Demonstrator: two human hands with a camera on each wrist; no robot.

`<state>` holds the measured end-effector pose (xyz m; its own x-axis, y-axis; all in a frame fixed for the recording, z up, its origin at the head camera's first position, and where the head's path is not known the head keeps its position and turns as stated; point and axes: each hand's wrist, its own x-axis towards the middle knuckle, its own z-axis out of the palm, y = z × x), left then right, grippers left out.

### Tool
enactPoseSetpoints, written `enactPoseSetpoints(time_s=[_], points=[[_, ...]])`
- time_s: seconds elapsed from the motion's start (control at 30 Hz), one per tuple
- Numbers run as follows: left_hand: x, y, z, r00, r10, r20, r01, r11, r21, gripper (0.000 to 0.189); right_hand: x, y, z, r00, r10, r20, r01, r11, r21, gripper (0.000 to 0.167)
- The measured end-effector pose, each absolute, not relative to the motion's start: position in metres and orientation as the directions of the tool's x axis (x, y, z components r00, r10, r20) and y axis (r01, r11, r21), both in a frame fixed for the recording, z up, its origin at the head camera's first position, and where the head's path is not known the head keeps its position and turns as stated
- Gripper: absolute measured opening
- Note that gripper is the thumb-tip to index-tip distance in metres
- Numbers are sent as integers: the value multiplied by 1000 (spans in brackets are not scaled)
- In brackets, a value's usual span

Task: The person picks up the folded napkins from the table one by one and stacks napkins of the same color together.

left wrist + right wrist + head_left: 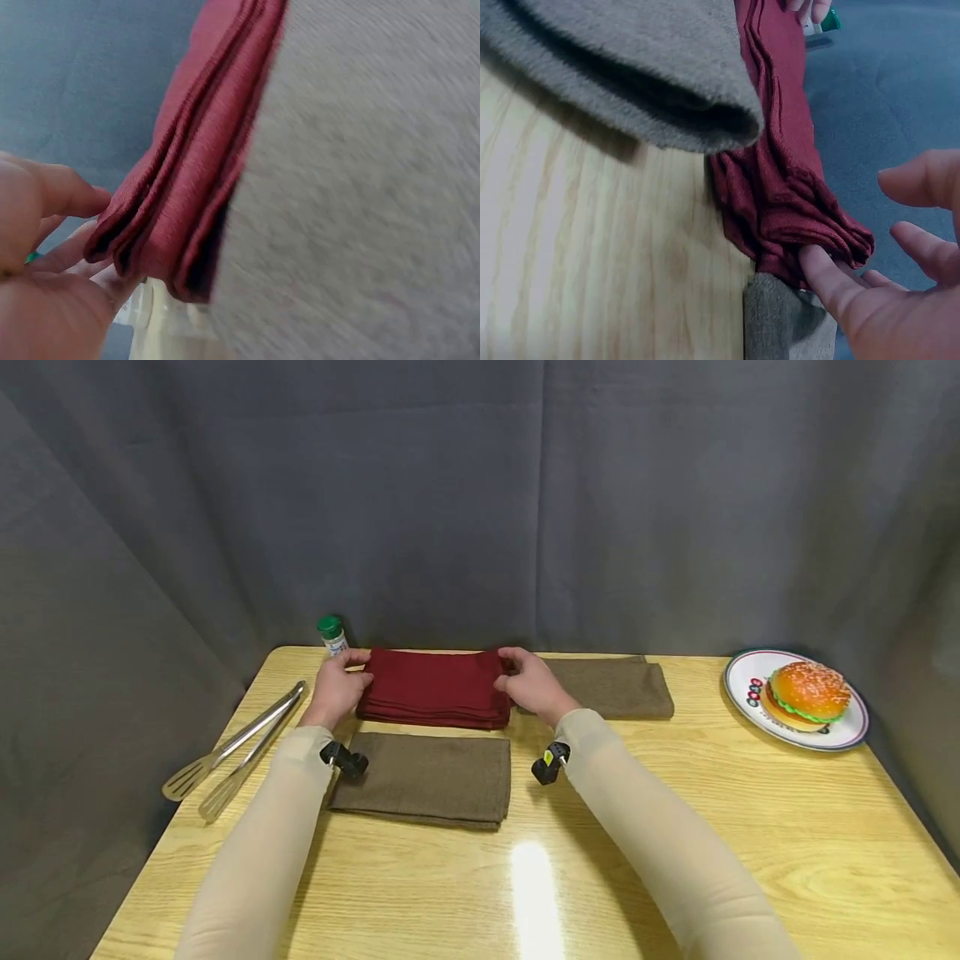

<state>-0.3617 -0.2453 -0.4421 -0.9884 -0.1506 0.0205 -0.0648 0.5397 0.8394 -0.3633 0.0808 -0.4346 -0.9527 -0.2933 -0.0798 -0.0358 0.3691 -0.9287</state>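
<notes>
We've got likely soft, light folded burgundy cloth (pixel 435 685), best supported beneath both ends: right hand (pixel 534 683) spread at three o'clock, left hand (pixel 335 691) at nine, pinch unclear.

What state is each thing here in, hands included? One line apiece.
Red cloth: folded in layers
Near brown cloth: folded, flat
Far brown cloth: folded, partly hidden
Tongs: lying, spread open
Bottle: upright, green cap on
Plate: face up
Burger: whole, on plate
Left hand: touching red cloth
Right hand: touching red cloth
</notes>
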Motion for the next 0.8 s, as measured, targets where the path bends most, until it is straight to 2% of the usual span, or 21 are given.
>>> enactPoseSetpoints(time_s=[0.3, 0.53, 0.8], points=[[-353, -253, -452, -996, -87, 2, -51, 603, 796, 32, -352, 90, -438, -946, -306, -103, -26, 389, -921, 56], [-348, -257, -453, -997, -79, 4, -46, 617, 785, 31, -346, 94, -442, -944, -318, -85, -73, 455, -887, 52], [-330, -261, -454, -996, -87, 18, -37, 596, 802, 35, -335, 103, -447, -947, -313, -74, -67, 418, -906, 50]])
